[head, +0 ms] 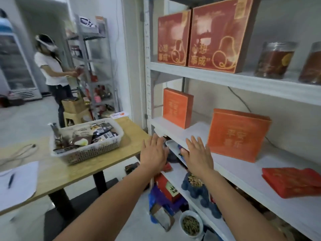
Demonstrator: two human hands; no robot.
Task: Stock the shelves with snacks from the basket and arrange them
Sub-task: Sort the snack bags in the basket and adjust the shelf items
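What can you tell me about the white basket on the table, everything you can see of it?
The white basket looks like plastic, rectangular, with perforated mesh walls and a solid rim. It sits upright on the wooden table, near the end closest to the shelves, at a slight angle. It is heaped with snack packets, mostly dark and brown, some poking above the rim. Only the table and packets touch it.

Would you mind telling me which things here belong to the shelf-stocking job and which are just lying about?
Job: basket of snack packets; white shelf; left hand and right hand, both open, by its front edge.
Lying about: pen, paper and cable on the table; bowl on the floor.
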